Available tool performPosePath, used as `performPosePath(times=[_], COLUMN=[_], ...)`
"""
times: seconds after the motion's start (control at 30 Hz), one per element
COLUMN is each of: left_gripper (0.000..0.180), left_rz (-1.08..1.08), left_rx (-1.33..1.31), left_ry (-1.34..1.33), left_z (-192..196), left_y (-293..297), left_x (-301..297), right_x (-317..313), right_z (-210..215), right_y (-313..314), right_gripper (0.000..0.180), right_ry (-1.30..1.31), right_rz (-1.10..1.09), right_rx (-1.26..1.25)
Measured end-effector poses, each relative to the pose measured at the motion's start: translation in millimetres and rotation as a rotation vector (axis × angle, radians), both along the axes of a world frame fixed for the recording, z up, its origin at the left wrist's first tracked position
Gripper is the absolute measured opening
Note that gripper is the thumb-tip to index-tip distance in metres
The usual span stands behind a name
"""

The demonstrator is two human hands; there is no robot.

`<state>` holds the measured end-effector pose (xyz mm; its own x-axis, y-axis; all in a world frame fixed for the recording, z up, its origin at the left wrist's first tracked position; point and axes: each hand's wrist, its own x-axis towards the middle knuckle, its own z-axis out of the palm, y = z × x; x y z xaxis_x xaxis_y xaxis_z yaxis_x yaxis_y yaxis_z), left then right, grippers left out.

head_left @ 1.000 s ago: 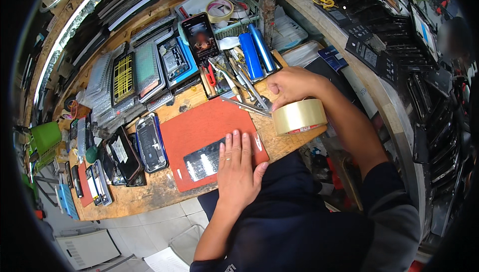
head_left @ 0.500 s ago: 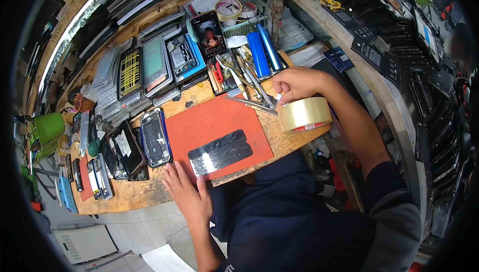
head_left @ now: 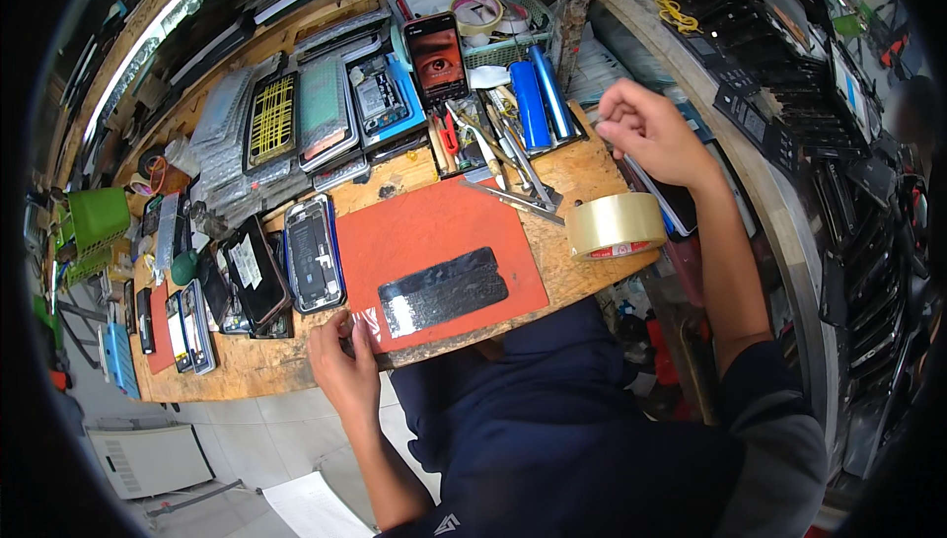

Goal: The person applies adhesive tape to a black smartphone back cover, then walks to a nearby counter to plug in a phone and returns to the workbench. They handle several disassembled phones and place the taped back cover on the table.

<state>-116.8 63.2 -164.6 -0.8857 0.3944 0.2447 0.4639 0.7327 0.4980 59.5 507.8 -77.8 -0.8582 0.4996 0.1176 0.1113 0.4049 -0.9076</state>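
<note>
A black phone panel [head_left: 444, 289] lies flat on a red work mat [head_left: 434, 227] on the wooden bench. My left hand [head_left: 340, 365] is at the mat's front left corner, with its fingers pinching a small clear strip of tape [head_left: 367, 322] against the mat edge. A roll of clear packing tape [head_left: 617, 225] stands on the bench just right of the mat, with no hand on it. My right hand [head_left: 646, 129] hovers behind the roll with its fingers curled together. I see nothing in it.
Opened phones [head_left: 314, 252] and dark screens [head_left: 252, 272] lie left of the mat. Tweezers and metal tools [head_left: 513, 178], blue tubes [head_left: 538, 104] and a lit phone [head_left: 437, 55] sit behind it. A green basket [head_left: 97, 227] is far left, and racks of parts fill the right wall.
My left hand slid off the black panel to the mat's front left corner. My right hand let go of the tape roll, which now rests on the bench, and rose toward the back right.
</note>
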Motion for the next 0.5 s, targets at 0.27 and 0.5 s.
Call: performPosePath(times=[0.27, 0.5], left_gripper=[0.021, 0.021], left_rz=[0.0, 0.0], left_rx=[-0.041, -0.051], left_ry=[0.029, 0.0], left_z=[5, 7], left_y=[4, 4], left_x=[-9, -13], right_x=[7, -26], right_z=[51, 19], right_y=[-89, -181], right_gripper=[0.014, 0.015], right_ry=[0.216, 0.254], right_rz=[0.051, 0.278], right_rx=[0.452, 0.208])
